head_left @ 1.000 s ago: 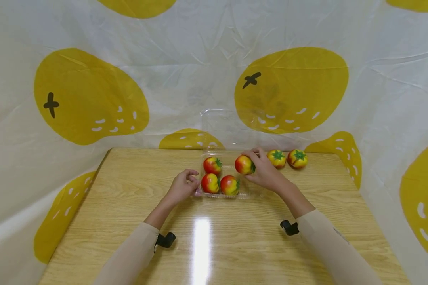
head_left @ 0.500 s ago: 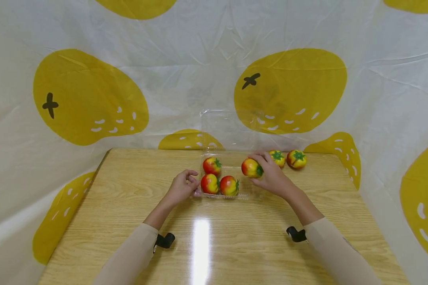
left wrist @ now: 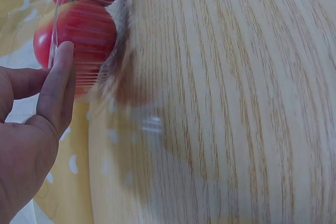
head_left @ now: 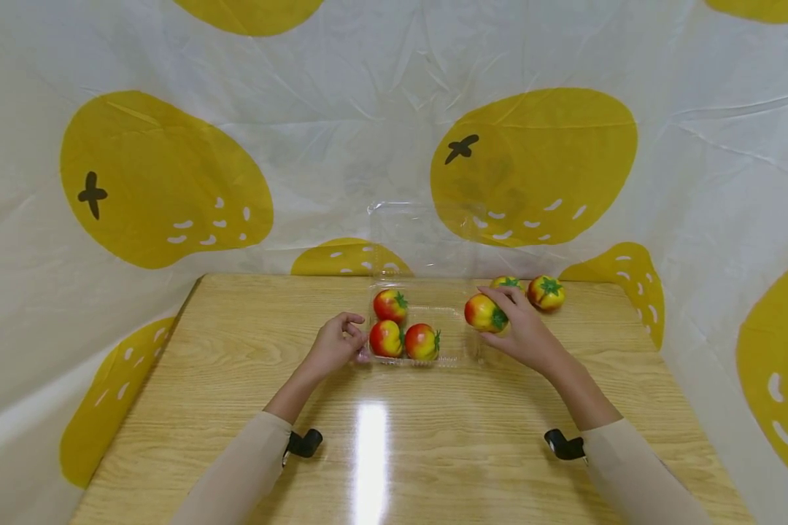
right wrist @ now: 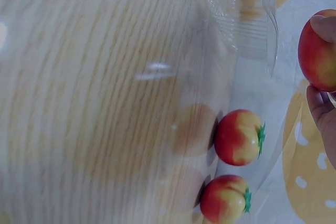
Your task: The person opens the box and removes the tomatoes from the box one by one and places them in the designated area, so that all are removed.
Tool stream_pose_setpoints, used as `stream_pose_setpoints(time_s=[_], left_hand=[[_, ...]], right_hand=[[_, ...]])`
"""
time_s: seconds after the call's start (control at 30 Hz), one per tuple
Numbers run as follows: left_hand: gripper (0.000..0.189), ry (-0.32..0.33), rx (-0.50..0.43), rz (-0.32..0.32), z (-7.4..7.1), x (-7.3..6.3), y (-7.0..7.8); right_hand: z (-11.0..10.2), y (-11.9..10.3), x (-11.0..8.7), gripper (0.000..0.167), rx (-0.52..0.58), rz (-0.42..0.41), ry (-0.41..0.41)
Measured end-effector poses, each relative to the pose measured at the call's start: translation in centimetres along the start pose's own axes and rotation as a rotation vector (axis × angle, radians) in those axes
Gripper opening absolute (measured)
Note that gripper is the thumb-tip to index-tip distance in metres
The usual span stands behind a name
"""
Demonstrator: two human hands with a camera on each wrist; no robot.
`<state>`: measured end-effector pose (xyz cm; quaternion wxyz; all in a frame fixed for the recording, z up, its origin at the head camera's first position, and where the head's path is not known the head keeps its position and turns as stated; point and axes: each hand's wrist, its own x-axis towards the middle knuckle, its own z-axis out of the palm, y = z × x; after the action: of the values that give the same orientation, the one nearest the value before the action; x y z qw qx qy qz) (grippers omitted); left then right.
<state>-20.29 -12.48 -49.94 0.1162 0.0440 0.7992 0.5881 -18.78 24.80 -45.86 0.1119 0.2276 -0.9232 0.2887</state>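
Note:
In the head view a clear plastic clamshell box (head_left: 452, 332) stands at the table's back, its lid (head_left: 420, 235) raised against the curtain. Three glossy red-and-yellow fruits with green leafy tops sit inside, one of them the front-left fruit (head_left: 386, 338). My left hand (head_left: 337, 344) pinches the box's left rim between thumb and fingers, as the left wrist view shows. With my right hand (head_left: 527, 332) I grip another such fruit (head_left: 482, 312) by the box's right side, above the table. Its leafy end points toward my palm.
Two more of these fruits rest at the back right: the farther one (head_left: 546, 293) and a nearer fruit (head_left: 507, 283), partly hidden by my right hand. A white curtain (head_left: 341, 160) with yellow fruit shapes closes off the wooden table (head_left: 249, 328) behind and at both sides.
My right hand has moved right with its fruit, from over the box's open right part to its right edge. The left hand has stayed at the rim.

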Motion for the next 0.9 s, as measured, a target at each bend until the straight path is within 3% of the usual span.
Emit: stream_pose_setpoints(time_s=[0.23,0.7,0.9], left_hand=[[0.037,0.001,0.000,-0.001,-0.1,-0.1,0.1],[0.038,-0.012,-0.030,-0.015,0.1,-0.1,0.2],[0.039,-0.004,-0.020,-0.014,0.1,-0.3,0.3]], right_hand=[[-1.0,0.6,-1.2,0.082,0.007,0.019,0.087],[-4.0,2.3,-3.2,0.090,-0.024,0.124,0.146],[-5.3,3.5,-3.5,0.089,0.011,0.202,0.172]])
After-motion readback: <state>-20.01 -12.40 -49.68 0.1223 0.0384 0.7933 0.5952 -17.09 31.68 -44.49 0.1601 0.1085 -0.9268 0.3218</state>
